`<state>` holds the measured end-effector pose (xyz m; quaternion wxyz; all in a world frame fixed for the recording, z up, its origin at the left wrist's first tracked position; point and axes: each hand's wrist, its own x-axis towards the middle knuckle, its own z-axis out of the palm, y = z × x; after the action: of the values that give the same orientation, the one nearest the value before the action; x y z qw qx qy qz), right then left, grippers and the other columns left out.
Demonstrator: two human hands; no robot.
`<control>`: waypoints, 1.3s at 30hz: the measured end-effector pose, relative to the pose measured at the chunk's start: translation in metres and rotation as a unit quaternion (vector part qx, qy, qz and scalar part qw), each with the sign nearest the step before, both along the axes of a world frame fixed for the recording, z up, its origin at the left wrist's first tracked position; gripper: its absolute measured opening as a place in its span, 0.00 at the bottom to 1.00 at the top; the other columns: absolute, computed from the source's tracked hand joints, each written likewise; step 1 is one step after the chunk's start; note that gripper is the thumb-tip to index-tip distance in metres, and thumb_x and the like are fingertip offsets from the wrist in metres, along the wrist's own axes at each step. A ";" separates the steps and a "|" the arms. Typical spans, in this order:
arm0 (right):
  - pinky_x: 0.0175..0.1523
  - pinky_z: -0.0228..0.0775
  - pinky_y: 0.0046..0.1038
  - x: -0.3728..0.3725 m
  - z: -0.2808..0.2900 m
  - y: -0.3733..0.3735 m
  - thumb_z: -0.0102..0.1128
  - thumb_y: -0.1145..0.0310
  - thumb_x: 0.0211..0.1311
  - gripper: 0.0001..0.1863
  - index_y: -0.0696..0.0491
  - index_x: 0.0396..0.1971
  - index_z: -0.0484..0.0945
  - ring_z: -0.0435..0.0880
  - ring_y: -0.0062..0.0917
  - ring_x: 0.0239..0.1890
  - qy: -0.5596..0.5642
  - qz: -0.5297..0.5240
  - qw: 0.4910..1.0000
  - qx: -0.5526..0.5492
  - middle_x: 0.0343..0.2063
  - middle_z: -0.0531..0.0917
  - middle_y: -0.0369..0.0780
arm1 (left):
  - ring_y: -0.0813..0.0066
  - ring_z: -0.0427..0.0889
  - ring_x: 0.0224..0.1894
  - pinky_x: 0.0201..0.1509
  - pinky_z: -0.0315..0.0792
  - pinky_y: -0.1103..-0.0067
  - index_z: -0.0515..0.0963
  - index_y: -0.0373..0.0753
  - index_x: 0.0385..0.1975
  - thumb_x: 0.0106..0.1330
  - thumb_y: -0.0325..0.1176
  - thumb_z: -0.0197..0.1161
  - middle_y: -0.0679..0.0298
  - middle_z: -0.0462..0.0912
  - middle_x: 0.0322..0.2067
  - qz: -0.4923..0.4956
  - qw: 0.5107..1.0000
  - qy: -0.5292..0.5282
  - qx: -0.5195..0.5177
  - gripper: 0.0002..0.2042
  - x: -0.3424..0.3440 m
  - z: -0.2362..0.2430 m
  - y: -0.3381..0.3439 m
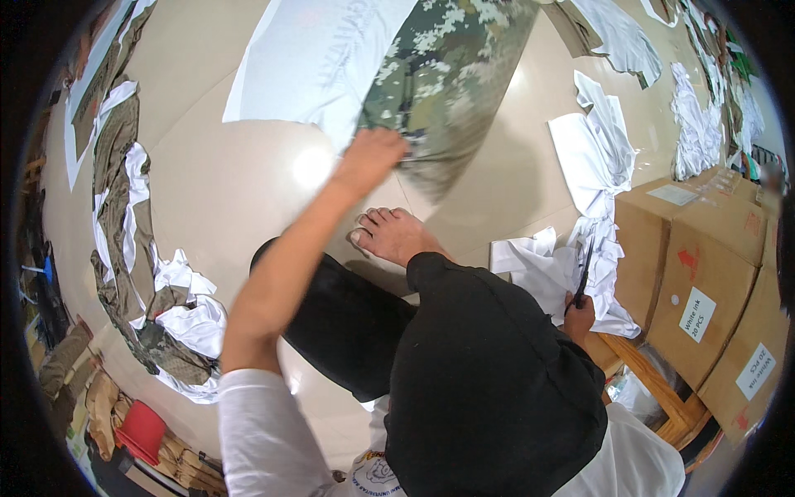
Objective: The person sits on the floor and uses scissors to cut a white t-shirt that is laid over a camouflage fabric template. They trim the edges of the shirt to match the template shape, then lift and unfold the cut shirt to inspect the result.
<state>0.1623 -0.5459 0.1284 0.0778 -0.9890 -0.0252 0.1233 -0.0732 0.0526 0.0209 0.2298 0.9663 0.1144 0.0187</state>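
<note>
Beneath everything spreads your glossy beige tiled floor [199, 166], and on your right stand the big brown cardboard boxes [720, 236]. Out in front of you is the green-and-brown camouflage cloth [447, 83], its near end blurred, with a smooth white fabric panel [306, 66] right along its left side! To your left curves a line of olive-brown and white cloth pieces [116, 157]; near the boxes, crumpled white cloth [534, 261]. Your left hand [374, 160] reaches across, fingers closed on the camouflage cloth's near edge, beyond your bare foot [393, 236]. Your right hand [581, 316], beside your knee, grips the slim black metal scissors [585, 269], blades pointing away over the crumpled white cloth.
</note>
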 end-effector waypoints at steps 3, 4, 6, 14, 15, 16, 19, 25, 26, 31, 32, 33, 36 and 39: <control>0.51 0.77 0.36 -0.001 -0.004 0.012 0.82 0.58 0.64 0.23 0.62 0.43 0.81 0.84 0.32 0.40 -0.058 0.023 0.998 0.019 0.36 0.86 0.45 | 0.53 0.84 0.48 0.53 0.75 0.60 0.84 0.40 0.36 0.64 0.30 0.62 0.58 0.84 0.38 0.007 1.000 0.030 -0.006 0.06 -0.111 0.020 0.100; 0.52 0.77 0.36 0.001 -0.005 0.021 0.82 0.59 0.64 0.24 0.62 0.45 0.81 0.84 0.32 0.42 -0.083 0.053 0.994 0.039 0.37 0.86 0.44 | 0.53 0.84 0.49 0.53 0.76 0.59 0.85 0.40 0.37 0.64 0.29 0.62 0.58 0.85 0.39 0.052 0.995 0.079 0.028 0.06 -0.171 0.031 0.141; 0.53 0.76 0.34 0.002 -0.010 0.039 0.82 0.60 0.65 0.24 0.62 0.48 0.80 0.83 0.30 0.44 -0.098 0.095 0.986 0.097 0.39 0.85 0.43 | 0.53 0.85 0.50 0.54 0.77 0.58 0.86 0.40 0.39 0.64 0.28 0.63 0.58 0.86 0.41 0.157 0.958 0.194 0.140 0.08 -0.287 0.062 0.213; 0.54 0.77 0.27 -0.006 -0.018 0.176 0.79 0.66 0.69 0.18 0.58 0.49 0.80 0.84 0.22 0.42 0.030 0.167 0.953 0.250 0.40 0.86 0.38 | 0.37 0.77 0.66 0.71 0.71 0.55 0.78 0.35 0.63 0.77 0.36 0.67 0.45 0.81 0.62 0.442 0.895 -0.005 0.054 0.19 -0.283 0.072 0.133; 0.54 0.76 0.26 -0.012 -0.019 0.194 0.79 0.66 0.69 0.17 0.58 0.48 0.81 0.84 0.20 0.43 0.061 0.168 0.945 0.274 0.40 0.87 0.37 | 0.36 0.75 0.68 0.73 0.69 0.54 0.76 0.36 0.65 0.75 0.38 0.69 0.43 0.78 0.65 0.420 0.906 -0.013 0.052 0.23 -0.272 0.061 0.111; 0.53 0.76 0.25 -0.018 -0.018 0.213 0.79 0.67 0.69 0.16 0.57 0.47 0.81 0.84 0.19 0.43 0.093 0.169 0.936 0.295 0.40 0.87 0.36 | 0.34 0.72 0.70 0.76 0.67 0.54 0.75 0.36 0.68 0.74 0.41 0.71 0.40 0.74 0.69 0.398 0.916 -0.021 0.048 0.27 -0.266 0.049 0.093; 0.49 0.77 0.25 -0.031 -0.006 0.249 0.80 0.66 0.68 0.15 0.58 0.43 0.83 0.84 0.18 0.40 0.165 0.161 0.920 0.318 0.36 0.88 0.36 | 0.32 0.62 0.78 0.79 0.62 0.48 0.68 0.42 0.77 0.69 0.48 0.75 0.39 0.64 0.76 0.411 0.911 0.000 0.045 0.39 -0.240 0.026 0.061; 0.35 0.79 0.23 -0.042 -0.006 0.285 0.77 0.56 0.71 0.20 0.59 0.39 0.83 0.84 0.18 0.29 0.292 0.134 0.895 0.311 0.30 0.87 0.38 | 0.30 0.45 0.85 0.81 0.47 0.34 0.57 0.56 0.85 0.60 0.59 0.79 0.47 0.46 0.86 0.324 0.937 0.099 0.085 0.54 -0.214 0.036 0.064; 0.36 0.79 0.23 -0.046 -0.009 0.290 0.77 0.56 0.71 0.20 0.59 0.39 0.83 0.84 0.18 0.29 0.308 0.118 0.888 0.321 0.30 0.87 0.38 | 0.30 0.44 0.85 0.82 0.47 0.34 0.56 0.56 0.86 0.60 0.59 0.79 0.48 0.45 0.86 0.306 0.944 0.098 0.081 0.54 -0.210 0.035 0.067; 0.37 0.79 0.23 -0.052 -0.031 0.323 0.77 0.58 0.71 0.18 0.59 0.39 0.82 0.85 0.19 0.29 0.340 0.106 0.868 0.345 0.29 0.86 0.37 | 0.30 0.42 0.86 0.82 0.44 0.34 0.54 0.50 0.86 0.73 0.61 0.66 0.47 0.45 0.86 0.315 0.948 -0.006 0.036 0.46 -0.145 0.002 0.113; 0.37 0.79 0.23 -0.054 -0.033 0.329 0.77 0.58 0.71 0.18 0.58 0.39 0.82 0.85 0.19 0.29 0.340 0.107 0.868 0.347 0.29 0.86 0.37 | 0.30 0.41 0.86 0.83 0.42 0.34 0.54 0.49 0.86 0.75 0.61 0.63 0.46 0.45 0.86 0.337 0.941 -0.009 0.028 0.45 -0.122 -0.005 0.119; 0.37 0.79 0.23 -0.057 -0.028 0.339 0.77 0.59 0.71 0.18 0.58 0.39 0.82 0.85 0.18 0.29 0.343 0.106 0.866 0.348 0.29 0.85 0.36 | 0.30 0.40 0.86 0.83 0.40 0.35 0.53 0.48 0.86 0.77 0.62 0.60 0.46 0.45 0.86 0.359 0.933 -0.009 0.020 0.44 -0.104 -0.011 0.124; 0.37 0.80 0.23 -0.059 -0.030 0.346 0.78 0.59 0.71 0.18 0.58 0.39 0.82 0.85 0.18 0.29 0.373 0.126 0.843 0.367 0.29 0.85 0.35 | 0.28 0.35 0.86 0.84 0.32 0.35 0.52 0.47 0.87 0.78 0.67 0.53 0.47 0.43 0.87 0.412 0.911 -0.008 0.024 0.45 -0.058 -0.042 0.135; 0.37 0.80 0.23 -0.057 -0.030 0.331 0.79 0.58 0.70 0.18 0.58 0.39 0.82 0.84 0.18 0.29 0.375 0.115 0.841 0.372 0.29 0.85 0.35 | 0.26 0.32 0.86 0.83 0.26 0.34 0.51 0.48 0.87 0.78 0.68 0.49 0.49 0.42 0.87 0.401 0.914 0.005 0.054 0.45 -0.018 -0.052 0.113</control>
<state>0.1050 -0.2151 0.0983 0.4290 -0.7536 -0.1520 0.4743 -0.0911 0.1660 -0.0316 0.1495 0.8504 0.4923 0.1102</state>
